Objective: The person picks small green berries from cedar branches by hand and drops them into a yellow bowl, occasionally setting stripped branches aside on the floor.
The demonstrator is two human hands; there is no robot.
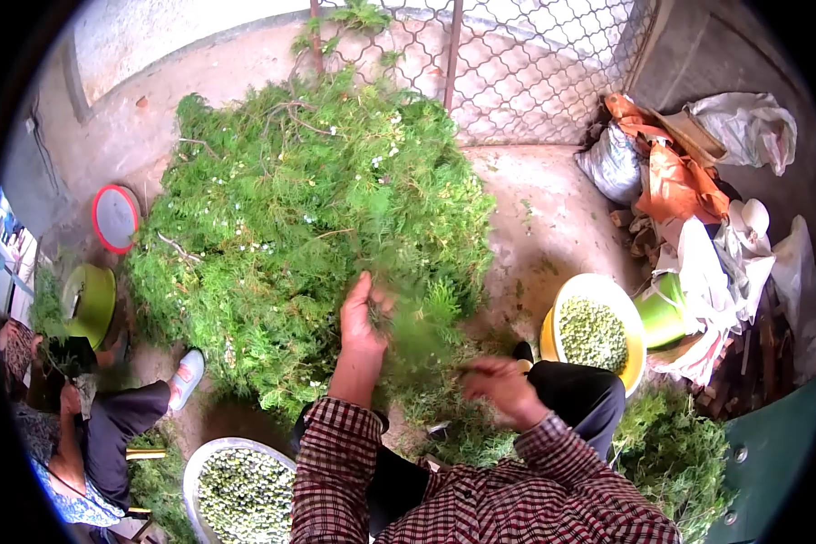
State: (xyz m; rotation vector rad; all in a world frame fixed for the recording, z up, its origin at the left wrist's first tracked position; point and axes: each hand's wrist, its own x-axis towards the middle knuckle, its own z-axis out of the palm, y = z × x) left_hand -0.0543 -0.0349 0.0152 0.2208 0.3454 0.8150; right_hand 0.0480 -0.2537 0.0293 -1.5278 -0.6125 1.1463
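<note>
My left hand (364, 315) is closed around a green evergreen sprig (417, 331), whose feathery leaves are smeared by motion. It is held over the front edge of a big heap of cut evergreen branches (308, 199) with small pale cones or berries. My right hand (503, 390) is to the right of the sprig and lower, above my knee. Its fingers are blurred, so whether they hold anything does not show. A yellow basin (550, 337) of small green cones or berries (592, 335) stands beyond that knee.
A metal basin (190, 476) of green pieces stands front left. Another person (72, 435) sits at the left, holding greenery, near a green tub (91, 304). Loose branches (671, 462) lie at the right. Sacks (680, 177) pile by the wall; a mesh gate (544, 72) stands behind.
</note>
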